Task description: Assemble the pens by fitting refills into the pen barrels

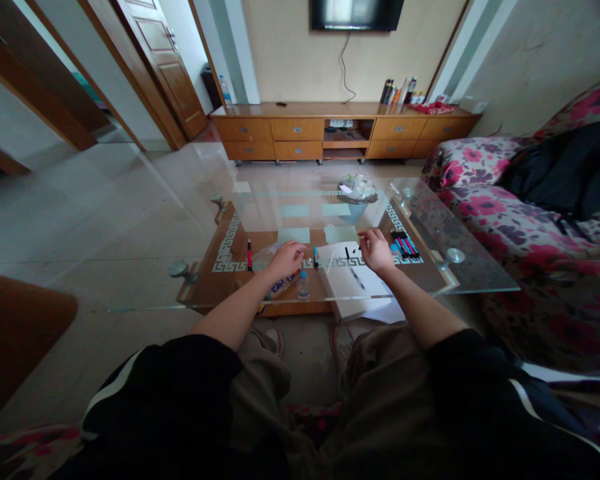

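Observation:
My left hand (287,259) is over the glass table (260,220), its fingers loosely bent and slightly apart, with nothing visible in them. A blue-and-black pen (316,257) lies just right of it, and a red-and-black pen (250,255) farther left. My right hand (376,250) has its fingers drawn together; a small dark piece shows at the fingertips, too small to name. Beside these fingertips are a short black pen part (347,253) and a thin white stick (331,259). Right of this hand lies a pile of red, blue and black pens (405,245).
Pale green cards (293,235) lie toward the middle. Under the glass are a small water bottle (303,287), a white box (343,293) and a pen (357,278). A bin (356,212) stands beyond. At right is a floral sofa (480,163) with a black backpack (565,167).

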A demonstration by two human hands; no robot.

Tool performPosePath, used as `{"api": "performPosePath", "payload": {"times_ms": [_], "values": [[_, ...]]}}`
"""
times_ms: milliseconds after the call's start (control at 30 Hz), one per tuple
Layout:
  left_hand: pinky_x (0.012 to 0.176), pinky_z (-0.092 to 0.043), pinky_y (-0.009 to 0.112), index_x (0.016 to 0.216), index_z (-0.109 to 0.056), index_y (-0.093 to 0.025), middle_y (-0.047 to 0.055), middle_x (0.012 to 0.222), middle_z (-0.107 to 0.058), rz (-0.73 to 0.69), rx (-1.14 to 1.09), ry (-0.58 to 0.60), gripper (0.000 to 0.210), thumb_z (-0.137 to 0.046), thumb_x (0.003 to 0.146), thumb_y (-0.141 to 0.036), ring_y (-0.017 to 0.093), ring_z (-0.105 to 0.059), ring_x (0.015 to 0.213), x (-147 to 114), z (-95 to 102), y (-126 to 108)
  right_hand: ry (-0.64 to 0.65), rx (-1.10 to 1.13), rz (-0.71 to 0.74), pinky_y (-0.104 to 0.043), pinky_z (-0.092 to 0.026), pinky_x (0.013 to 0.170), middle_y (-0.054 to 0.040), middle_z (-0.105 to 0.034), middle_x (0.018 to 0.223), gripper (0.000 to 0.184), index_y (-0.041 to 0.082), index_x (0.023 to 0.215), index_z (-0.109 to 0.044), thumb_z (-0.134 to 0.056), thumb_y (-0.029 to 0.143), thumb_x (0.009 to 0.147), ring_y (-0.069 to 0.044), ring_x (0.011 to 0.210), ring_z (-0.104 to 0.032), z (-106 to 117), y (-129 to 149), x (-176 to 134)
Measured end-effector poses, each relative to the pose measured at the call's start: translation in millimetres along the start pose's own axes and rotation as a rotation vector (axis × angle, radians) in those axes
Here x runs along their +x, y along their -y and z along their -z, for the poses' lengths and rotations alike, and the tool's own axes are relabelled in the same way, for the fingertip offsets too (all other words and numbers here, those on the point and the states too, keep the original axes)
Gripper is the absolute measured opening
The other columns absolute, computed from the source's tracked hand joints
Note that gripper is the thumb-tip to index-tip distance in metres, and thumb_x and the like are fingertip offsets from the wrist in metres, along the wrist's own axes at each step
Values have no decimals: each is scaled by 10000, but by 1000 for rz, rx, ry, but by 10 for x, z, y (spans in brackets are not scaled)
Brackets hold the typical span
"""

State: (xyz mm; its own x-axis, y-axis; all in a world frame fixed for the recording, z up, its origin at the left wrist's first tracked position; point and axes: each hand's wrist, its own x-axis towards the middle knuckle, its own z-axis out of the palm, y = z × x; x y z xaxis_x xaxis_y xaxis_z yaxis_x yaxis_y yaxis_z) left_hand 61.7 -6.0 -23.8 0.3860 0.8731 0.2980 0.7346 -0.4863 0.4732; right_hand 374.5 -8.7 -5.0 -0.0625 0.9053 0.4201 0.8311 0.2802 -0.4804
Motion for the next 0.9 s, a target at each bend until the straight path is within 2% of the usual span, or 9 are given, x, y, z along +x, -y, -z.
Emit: {"api": "performPosePath", "payload": {"times_ms": [200, 333, 467, 633, 767, 900], "values": [[992, -465, 372, 1121, -709, -189, 85, 1092, -686, -60, -12, 64, 296, -499, 912, -198, 215, -616, 1053, -9, 23, -44, 129, -74, 41, -364, -493, 836, -135, -578, 1102, 315, 177, 1154, -651, -437, 196, 923, -249, 905, -607, 28, 166, 0], [1002, -453, 381, 1118, -715, -207, 81, 1070, -693, -98, -39, 52, 297, -486, 928, -205, 215, -610, 1052, 8, 18, -67, 178, -100, 91, -338, -477, 790, -125, -582, 1107, 299, 184, 1139, -656, -438, 204, 936, -235, 879, -606, 34, 261, -13], [1070, -400, 435, 1280, -629, -223, 97, 1238, -637, -105, 14, 91, 379, -546, 914, -279, 244, -548, 1181, -5, -37, -107, 198, -88, 137, -324, -466, 774, -116, -589, 1111, 292, 186, 1143, -646, -434, 197, 942, -223, 872, -604, 3, 334, -20], [1130, -307, 525, 1424, -495, -237, 136, 1501, -439, -43, 81, 150, 598, -588, 887, -486, 322, -382, 1385, -18, -117, -194, 218, -65, 156, -313, -468, 787, -111, -595, 1109, 269, 179, 1127, -647, -461, 198, 933, -206, 844, -609, -31, 351, -25], [1157, -240, 553, 1391, -534, -245, 147, 1559, -362, -41, 101, 222, 573, -608, 874, -479, 343, -296, 1449, 10, -153, -216, 230, -61, 152, -308, -472, 812, -102, -604, 1102, 260, 189, 1113, -653, -469, 200, 930, -204, 863, -617, -32, 335, -31], [1144, -264, 548, 1318, -603, -241, 139, 1485, -459, -73, 92, 218, 491, -622, 870, -440, 335, -363, 1403, 23, -142, -223, 242, -49, 150, -299, -477, 798, -94, -609, 1105, 248, 193, 1099, -654, -472, 206, 930, -190, 830, -619, -28, 328, -35]]}}
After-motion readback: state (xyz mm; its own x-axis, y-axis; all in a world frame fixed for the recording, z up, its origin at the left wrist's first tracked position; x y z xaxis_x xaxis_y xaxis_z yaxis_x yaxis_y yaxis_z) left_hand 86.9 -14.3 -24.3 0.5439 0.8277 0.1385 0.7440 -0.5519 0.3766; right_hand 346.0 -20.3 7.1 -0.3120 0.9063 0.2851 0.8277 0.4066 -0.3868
